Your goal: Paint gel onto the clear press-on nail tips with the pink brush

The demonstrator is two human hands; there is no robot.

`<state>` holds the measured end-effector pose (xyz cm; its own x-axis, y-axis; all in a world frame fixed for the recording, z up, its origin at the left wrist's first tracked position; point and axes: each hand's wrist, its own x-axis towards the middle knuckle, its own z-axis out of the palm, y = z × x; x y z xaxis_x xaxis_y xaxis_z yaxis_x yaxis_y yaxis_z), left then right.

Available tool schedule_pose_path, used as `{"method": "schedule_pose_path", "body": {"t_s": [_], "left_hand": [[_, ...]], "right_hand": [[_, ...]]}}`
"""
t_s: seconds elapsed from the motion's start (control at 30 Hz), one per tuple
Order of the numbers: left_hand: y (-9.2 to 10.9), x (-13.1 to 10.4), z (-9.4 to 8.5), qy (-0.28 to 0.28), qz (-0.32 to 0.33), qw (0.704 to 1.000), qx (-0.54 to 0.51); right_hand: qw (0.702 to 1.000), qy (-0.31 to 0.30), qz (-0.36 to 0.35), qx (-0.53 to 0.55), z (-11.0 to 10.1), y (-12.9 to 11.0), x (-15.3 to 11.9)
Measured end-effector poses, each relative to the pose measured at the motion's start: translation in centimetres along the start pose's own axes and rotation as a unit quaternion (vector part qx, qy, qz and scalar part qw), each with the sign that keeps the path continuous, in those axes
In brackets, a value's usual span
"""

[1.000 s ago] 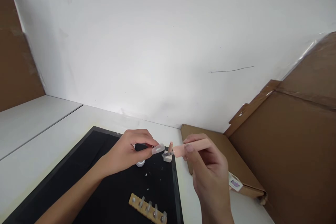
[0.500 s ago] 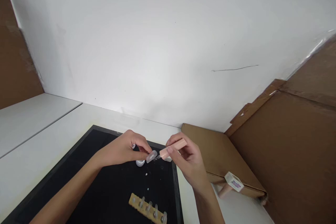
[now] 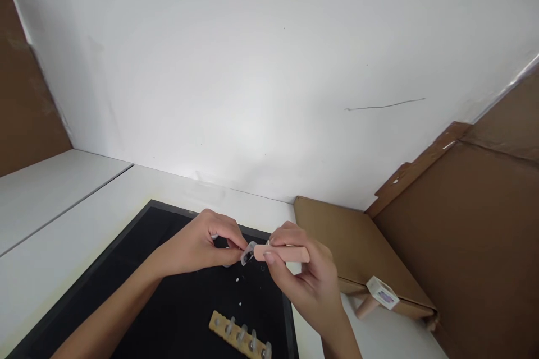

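Between thumb and fingers, my left hand (image 3: 210, 241) pinches a small translucent curved piece (image 3: 248, 253). My right hand (image 3: 301, 269) grips a pale pink cylinder (image 3: 284, 253) with a seam, held almost level. The cylinder's left end meets or overlaps the clear piece; whether they touch is hard to tell. Both hands are above a black mat (image 3: 168, 303). A yellowish strip (image 3: 240, 335) lies on the mat below them, with several clear pieces standing upright along it. Behind my left fingers, a small round item is mostly hidden.
A brown cardboard box (image 3: 353, 241) stands to the right. Beside its front edge are a small white box (image 3: 382, 293) and another pinkish cylinder (image 3: 367, 307). Small white bits (image 3: 237, 279) lie on the mat. A white wall (image 3: 252, 78) rises behind.
The pink cylinder has turned from slanted to nearly level, its end now over the clear piece's side. My right hand has shifted slightly right and down. The round white item is now mostly covered.
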<state>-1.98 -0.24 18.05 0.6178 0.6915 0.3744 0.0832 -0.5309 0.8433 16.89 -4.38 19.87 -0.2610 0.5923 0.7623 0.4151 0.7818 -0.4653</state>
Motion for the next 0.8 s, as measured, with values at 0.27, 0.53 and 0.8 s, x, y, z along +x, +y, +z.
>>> {"method": "schedule_pose_path", "body": {"t_s": [0.27, 0.53, 0.8], "left_hand": [[0.14, -0.05, 0.02, 0.014, 0.006, 1.000, 0.025], [0.18, -0.35, -0.19, 0.039, 0.027, 0.997, 0.055], [0.67, -0.63, -0.20, 0.036, 0.018, 0.995, 0.096]], "right_hand": [[0.994, -0.019, -0.056, -0.091, -0.22, -0.16, -0.07], [1.000, 0.015, -0.008, 0.023, -0.78, -0.01, -0.59], [0.999, -0.050, 0.007, -0.003, -0.33, -0.56, 0.14]]}}
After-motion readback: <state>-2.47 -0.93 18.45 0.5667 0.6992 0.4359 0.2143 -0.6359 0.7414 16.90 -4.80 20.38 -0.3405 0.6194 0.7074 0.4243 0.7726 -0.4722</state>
